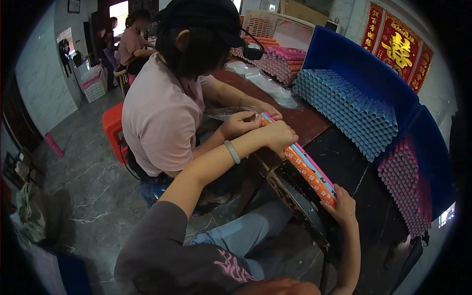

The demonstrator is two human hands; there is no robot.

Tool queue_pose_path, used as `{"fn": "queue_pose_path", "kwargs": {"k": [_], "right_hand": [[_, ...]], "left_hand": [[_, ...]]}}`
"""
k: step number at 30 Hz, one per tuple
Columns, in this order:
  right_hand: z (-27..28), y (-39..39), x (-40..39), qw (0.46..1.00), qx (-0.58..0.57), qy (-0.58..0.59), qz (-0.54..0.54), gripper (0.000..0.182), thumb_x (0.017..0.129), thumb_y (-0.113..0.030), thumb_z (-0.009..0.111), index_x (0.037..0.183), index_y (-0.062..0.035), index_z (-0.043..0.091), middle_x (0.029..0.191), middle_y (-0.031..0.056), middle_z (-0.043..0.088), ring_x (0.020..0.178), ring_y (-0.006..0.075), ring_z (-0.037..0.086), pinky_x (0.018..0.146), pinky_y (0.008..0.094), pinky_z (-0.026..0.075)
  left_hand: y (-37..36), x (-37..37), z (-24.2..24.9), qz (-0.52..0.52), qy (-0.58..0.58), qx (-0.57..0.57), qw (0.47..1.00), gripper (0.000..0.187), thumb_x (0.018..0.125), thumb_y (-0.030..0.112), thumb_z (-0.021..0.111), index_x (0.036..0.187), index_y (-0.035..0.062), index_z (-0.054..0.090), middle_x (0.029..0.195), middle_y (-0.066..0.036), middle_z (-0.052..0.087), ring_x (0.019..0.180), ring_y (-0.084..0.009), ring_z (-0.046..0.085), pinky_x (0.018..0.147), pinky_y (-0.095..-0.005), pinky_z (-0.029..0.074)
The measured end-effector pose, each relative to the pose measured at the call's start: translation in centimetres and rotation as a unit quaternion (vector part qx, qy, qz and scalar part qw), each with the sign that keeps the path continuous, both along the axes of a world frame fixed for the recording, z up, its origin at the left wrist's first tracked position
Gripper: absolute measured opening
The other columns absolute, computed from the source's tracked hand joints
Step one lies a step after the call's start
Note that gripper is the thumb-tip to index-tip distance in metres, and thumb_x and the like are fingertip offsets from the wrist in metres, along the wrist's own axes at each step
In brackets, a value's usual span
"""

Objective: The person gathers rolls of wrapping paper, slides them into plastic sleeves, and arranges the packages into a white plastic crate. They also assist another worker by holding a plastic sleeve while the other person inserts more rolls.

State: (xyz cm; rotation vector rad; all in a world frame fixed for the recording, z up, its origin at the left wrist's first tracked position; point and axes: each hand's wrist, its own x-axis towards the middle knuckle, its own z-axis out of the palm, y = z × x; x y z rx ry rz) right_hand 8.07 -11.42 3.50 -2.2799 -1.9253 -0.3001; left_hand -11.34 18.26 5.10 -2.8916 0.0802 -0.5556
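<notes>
A bundle of patterned tubes, orange [309, 172], blue [306, 158] and pink [324, 178], lies slantwise over the dark table's edge. My left hand [279, 136], its wrist in a pale green bangle [232, 152], is closed around the upper part of the bundle. At the lower end my right hand [341, 204] grips the tubes, with fingers and thumb at their ends. Just beyond my left hand, a co-worker's hands [241, 124] hold clear plastic [221, 113] at the bundle's far end.
The seated co-worker [160, 113] is close on the left, on a red stool [113, 129]. Stacked blue tubes [344, 105] and pink tubes [405, 182] stand in blue bins [361, 56] at the right. Clear bags [263, 81] lie on the brown tabletop [307, 123]. Other people work farther back.
</notes>
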Motion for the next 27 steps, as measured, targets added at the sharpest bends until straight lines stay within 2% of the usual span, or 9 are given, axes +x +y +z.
{"fn": "queue_pose_path", "kwargs": {"k": [17,20,24,27], "right_hand": [[0.1,-0.6,0.6,1.0,-0.017,-0.011,0.001,0.071,0.07,-0.046,0.069,0.119,0.0007,0.047,0.11,0.0154,0.056,0.098,0.0292,0.057,0.078,0.0378,0.047],[0.4,-2.3,1.0,1.0,-0.019,-0.008,-0.01,0.07,0.069,-0.043,0.07,0.118,0.0008,0.047,0.109,0.0159,0.056,0.098,0.0297,0.057,0.078,0.0381,0.047],[0.8,-6.0,1.5,0.999,-0.013,-0.01,-0.042,0.07,0.066,-0.039,0.072,0.118,0.0011,0.047,0.107,0.0167,0.057,0.096,0.0308,0.057,0.078,0.0391,0.047],[1.3,-9.7,2.5,0.998,-0.015,0.007,-0.065,0.071,0.063,-0.036,0.074,0.118,0.001,0.047,0.105,0.0171,0.057,0.095,0.0317,0.057,0.078,0.0396,0.047]], "left_hand": [[-0.5,0.7,-1.5,-0.008,-0.014,-0.037,0.999,0.048,0.051,0.037,0.075,0.08,0.0017,0.06,0.076,-0.013,0.062,0.074,-0.0299,0.062,0.067,-0.0375,0.048],[-2.0,1.7,-0.4,-0.055,-0.04,0.046,0.997,0.049,0.051,0.04,0.075,0.08,0.0036,0.06,0.078,-0.009,0.063,0.083,-0.0247,0.06,0.075,-0.0342,0.041],[-5.5,3.7,-1.1,-0.012,-0.037,0.009,0.999,0.052,0.05,0.043,0.076,0.081,0.0057,0.057,0.08,-0.006,0.061,0.081,-0.0225,0.058,0.071,-0.0346,0.04],[-8.7,5.9,-1.5,-0.028,-0.042,-0.026,0.998,0.055,0.05,0.046,0.076,0.083,0.0052,0.057,0.079,-0.006,0.06,0.08,-0.0227,0.059,0.067,-0.0343,0.042]]}}
